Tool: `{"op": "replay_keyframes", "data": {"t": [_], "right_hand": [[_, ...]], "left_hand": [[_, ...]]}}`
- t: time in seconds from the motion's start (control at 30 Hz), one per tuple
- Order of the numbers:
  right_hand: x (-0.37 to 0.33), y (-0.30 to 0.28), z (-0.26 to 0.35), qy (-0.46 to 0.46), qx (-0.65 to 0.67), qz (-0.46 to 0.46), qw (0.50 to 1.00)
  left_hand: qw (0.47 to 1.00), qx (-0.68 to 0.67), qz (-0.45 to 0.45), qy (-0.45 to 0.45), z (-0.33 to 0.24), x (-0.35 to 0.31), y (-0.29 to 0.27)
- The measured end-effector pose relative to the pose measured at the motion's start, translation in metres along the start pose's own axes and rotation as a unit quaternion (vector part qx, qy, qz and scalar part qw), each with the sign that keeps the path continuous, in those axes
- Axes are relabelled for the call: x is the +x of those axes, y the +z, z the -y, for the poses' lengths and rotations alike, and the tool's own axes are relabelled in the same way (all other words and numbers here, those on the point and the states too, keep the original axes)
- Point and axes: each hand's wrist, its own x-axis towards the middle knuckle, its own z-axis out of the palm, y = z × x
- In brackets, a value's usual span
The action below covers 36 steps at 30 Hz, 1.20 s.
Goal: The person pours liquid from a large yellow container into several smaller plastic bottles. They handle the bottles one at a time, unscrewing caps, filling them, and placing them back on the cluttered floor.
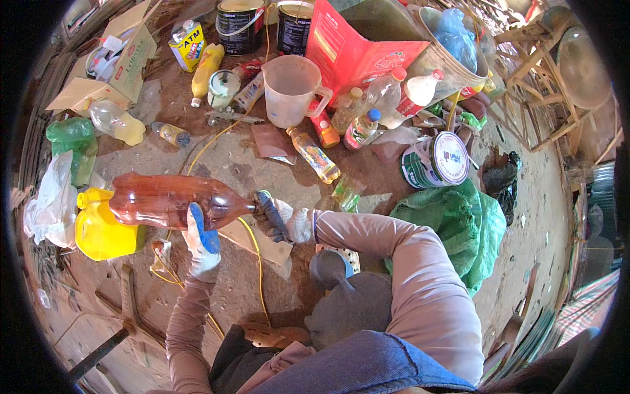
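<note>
A large brown plastic bottle (167, 200) lies on its side in the air, neck pointing right. My left hand (202, 241), in a white and blue glove, grips it from below near the shoulder. My right hand (282, 220), gloved the same way, closes on the bottle's cap end. A yellow jug (102, 231) stands just left of the bottle's base. Both forearms wear pinkish sleeves.
The dirt floor holds several small bottles (315, 156), a clear measuring jug (292, 88), paint cans (239, 25), a tipped tin (438, 159), a red carton (354, 49), cardboard boxes (125, 56), a green sack (462, 226) and a yellow cord (257, 262).
</note>
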Motion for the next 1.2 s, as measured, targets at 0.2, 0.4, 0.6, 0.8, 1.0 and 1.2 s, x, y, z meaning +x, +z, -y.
{"op": "replay_keyframes", "data": {"t": [0.2,0.4,0.6,0.8,1.0,1.2], "right_hand": [[-0.024,0.015,-0.013,0.003,0.045,-0.016,0.999],[-0.001,0.019,-0.022,0.010,0.114,-0.100,0.988],[0.044,0.034,0.038,-0.102,0.030,-0.195,0.975],[0.083,0.111,0.174,-0.259,-0.084,-0.070,0.960],[0.038,0.053,0.080,-0.424,-0.488,-0.070,0.759],[-0.201,-0.059,0.032,-0.022,-0.860,-0.237,0.451]], "left_hand": [[0.998,0.047,0.044,-0.008,0.023,-0.006,-0.044],[0.984,-0.027,0.104,-0.145,0.010,0.000,-0.033],[0.959,-0.022,0.111,-0.260,0.027,-0.039,-0.050],[0.961,0.009,0.146,-0.234,0.038,-0.031,-0.069],[0.944,0.049,0.221,-0.239,0.036,-0.021,-0.054],[0.896,0.149,0.355,-0.223,0.047,-0.002,-0.069]]}}
